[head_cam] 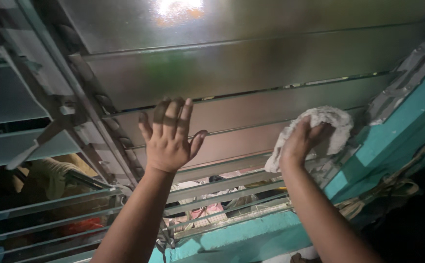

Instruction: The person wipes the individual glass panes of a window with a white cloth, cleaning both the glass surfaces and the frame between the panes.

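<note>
My left hand [168, 136] lies flat with fingers spread against a frosted glass louvre slat [241, 114] of a jalousie window. My right hand [301, 141] presses a crumpled white cloth [326, 129] onto the same band of slats near the window's right end. Upper slats [251, 68] are tilted nearly closed; the lower slats [212, 195] stand open, showing dim things beyond.
A metal louvre frame with clips [100, 112] divides this window from another set of slats [22, 146] on the left. A teal painted wall and sill [251, 234] border the window at right and below. A light glare [178, 9] reflects in the top pane.
</note>
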